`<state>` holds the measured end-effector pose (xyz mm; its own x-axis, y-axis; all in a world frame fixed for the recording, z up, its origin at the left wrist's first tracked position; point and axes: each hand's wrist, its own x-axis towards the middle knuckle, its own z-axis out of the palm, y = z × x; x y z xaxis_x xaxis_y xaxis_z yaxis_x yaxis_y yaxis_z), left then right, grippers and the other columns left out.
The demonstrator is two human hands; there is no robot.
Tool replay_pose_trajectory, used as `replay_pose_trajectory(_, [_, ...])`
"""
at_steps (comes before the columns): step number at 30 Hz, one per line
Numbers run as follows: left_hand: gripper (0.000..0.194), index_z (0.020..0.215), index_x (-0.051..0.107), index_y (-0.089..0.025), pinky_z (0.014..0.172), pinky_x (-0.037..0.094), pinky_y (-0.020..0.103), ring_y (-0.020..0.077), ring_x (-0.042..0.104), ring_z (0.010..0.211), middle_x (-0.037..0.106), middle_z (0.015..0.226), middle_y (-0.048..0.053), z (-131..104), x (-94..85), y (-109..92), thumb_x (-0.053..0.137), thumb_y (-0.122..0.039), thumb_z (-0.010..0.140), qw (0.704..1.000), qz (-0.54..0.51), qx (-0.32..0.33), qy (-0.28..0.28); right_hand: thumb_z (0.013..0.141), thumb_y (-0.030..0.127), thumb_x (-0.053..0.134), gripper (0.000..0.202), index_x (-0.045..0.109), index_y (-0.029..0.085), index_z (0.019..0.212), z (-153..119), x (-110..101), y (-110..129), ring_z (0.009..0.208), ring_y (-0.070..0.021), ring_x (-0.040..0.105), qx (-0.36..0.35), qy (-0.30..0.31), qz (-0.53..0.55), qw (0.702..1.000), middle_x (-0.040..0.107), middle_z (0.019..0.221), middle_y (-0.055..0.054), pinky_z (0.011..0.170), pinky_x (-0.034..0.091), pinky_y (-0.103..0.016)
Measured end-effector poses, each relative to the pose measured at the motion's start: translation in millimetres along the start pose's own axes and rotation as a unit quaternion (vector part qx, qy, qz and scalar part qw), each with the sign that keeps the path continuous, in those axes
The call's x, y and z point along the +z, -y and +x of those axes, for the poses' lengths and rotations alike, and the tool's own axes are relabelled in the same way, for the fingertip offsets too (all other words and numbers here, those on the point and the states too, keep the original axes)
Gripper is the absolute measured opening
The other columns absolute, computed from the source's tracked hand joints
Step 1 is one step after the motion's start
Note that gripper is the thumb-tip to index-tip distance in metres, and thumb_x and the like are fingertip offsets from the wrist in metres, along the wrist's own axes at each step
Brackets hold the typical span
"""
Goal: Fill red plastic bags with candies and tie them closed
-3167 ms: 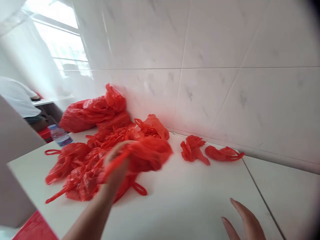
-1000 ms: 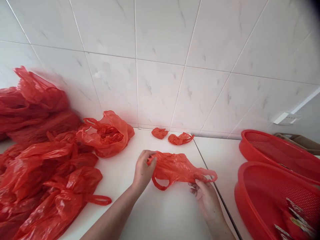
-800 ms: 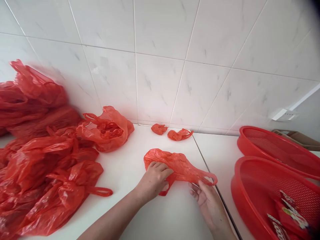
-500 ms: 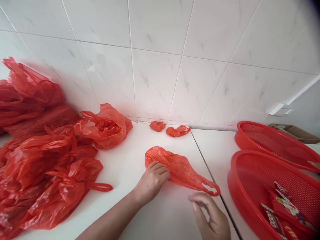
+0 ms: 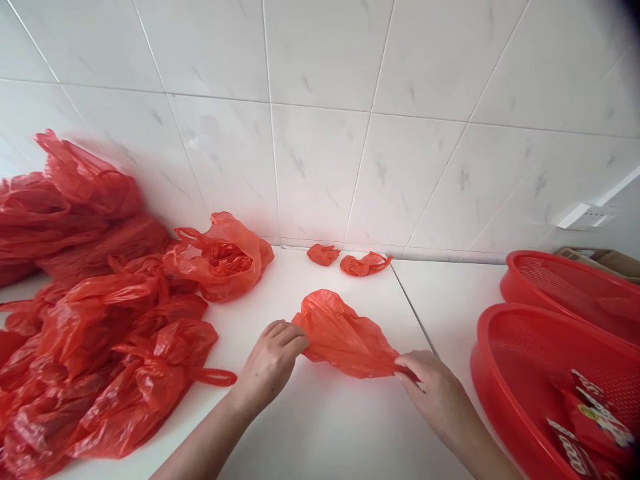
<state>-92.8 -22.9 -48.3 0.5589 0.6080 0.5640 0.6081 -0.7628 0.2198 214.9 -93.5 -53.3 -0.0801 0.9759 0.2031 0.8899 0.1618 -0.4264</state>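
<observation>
A thin red plastic bag [image 5: 345, 337] is stretched between my two hands, low over the white table [image 5: 320, 427]. My left hand [image 5: 273, 360] has its fingers closed at the bag's left edge. On the other side, my right hand [image 5: 430, 383] grips the bag's narrow handle end between thumb and fingers. Behind the bag, near the wall, lie two small crumpled red bundles, one [image 5: 323, 254] beside the other [image 5: 365, 264].
Crumpled red bags [image 5: 115, 340] heap up on the left, with an open red bag [image 5: 225, 260] by the wall. Two red mesh baskets [image 5: 487, 347] stand at the right, the nearer one holding printed packets [image 5: 595, 420]. A cardboard box [image 5: 605, 261] is behind them.
My right hand has moved up to the bag and closed on its handle end. My left hand has shifted left to the bag's edge. The view has turned slightly left.
</observation>
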Motion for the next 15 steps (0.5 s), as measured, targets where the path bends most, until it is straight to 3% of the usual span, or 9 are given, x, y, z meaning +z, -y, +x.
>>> replay_pose_trajectory(4, [0.027,0.093,0.059,-0.019,0.081,0.045,0.035,0.019,0.056,0.093,0.065,0.098,0.006,-1.8,2.4,-12.8,0.039,-0.002,0.089,0.999,-0.019,0.024,0.028,0.076,0.033,0.061,0.041,0.059,0.03,0.117,-10.7,-14.0,24.8,0.101,-0.0317,0.06,-0.035,-0.091,-0.086,0.992,0.064,0.117,-0.006,0.076,0.052,-0.045])
replay_pose_trajectory(6, [0.025,0.095,0.059,-0.019,0.079,0.045,0.035,0.0193,0.056,0.092,0.064,0.099,0.007,-2.2,4.2,-22.2,0.04,-0.003,0.09,0.998,-0.024,0.03,0.039,0.082,0.035,0.057,0.035,0.059,0.029,0.117,-13.0,-10.4,52.5,0.099,-0.0298,0.061,-0.059,-0.138,-0.063,0.987,0.064,0.114,-0.008,0.077,0.052,-0.042])
replay_pose_trajectory(8, [0.021,0.095,0.059,-0.019,0.078,0.044,0.034,0.019,0.055,0.089,0.064,0.096,0.006,-1.6,3.9,-31.7,0.042,-0.006,0.09,0.998,-0.033,0.039,0.047,0.09,0.027,0.046,0.02,0.062,0.027,0.103,-9.6,1.6,79.9,0.087,-0.022,0.064,-0.1,-0.104,0.014,0.989,0.067,0.099,-0.006,0.07,0.052,-0.033])
replay_pose_trajectory(10, [0.019,0.091,0.058,-0.018,0.08,0.044,0.035,0.0171,0.055,0.084,0.064,0.091,0.004,-0.5,0.2,-40.9,0.043,-0.007,0.09,0.996,-0.046,0.056,0.054,0.092,0.018,0.037,0.026,0.061,0.024,0.087,0.7,18.7,95.0,0.072,-0.0159,0.062,-0.103,-0.023,0.057,0.993,0.065,0.082,-0.002,0.061,0.05,-0.027])
replay_pose_trajectory(12, [0.022,0.083,0.056,-0.018,0.091,0.041,0.039,0.0139,0.054,0.079,0.064,0.087,0.002,0.3,-7.0,-49.2,0.042,-0.004,0.089,0.994,-0.058,0.073,0.061,0.091,0.014,0.035,0.028,0.058,0.022,0.078,16.5,34.2,92.2,0.064,-0.014,0.058,-0.074,0.028,0.024,0.997,0.061,0.074,-0.001,0.056,0.047,-0.025])
replay_pose_trajectory(15, [0.028,0.072,0.052,-0.019,0.106,0.031,0.043,0.0123,0.056,0.081,0.062,0.076,-0.001,-2.0,-21.4,-54.0,0.039,0.0,0.087,0.993,-0.06,0.08,0.062,0.084,0.014,0.045,0.016,0.06,0.02,0.085,40.5,40.5,62.6,0.074,-0.0198,0.06,-0.034,0.026,-0.069,0.997,0.062,0.084,-0.006,0.06,0.047,-0.03])
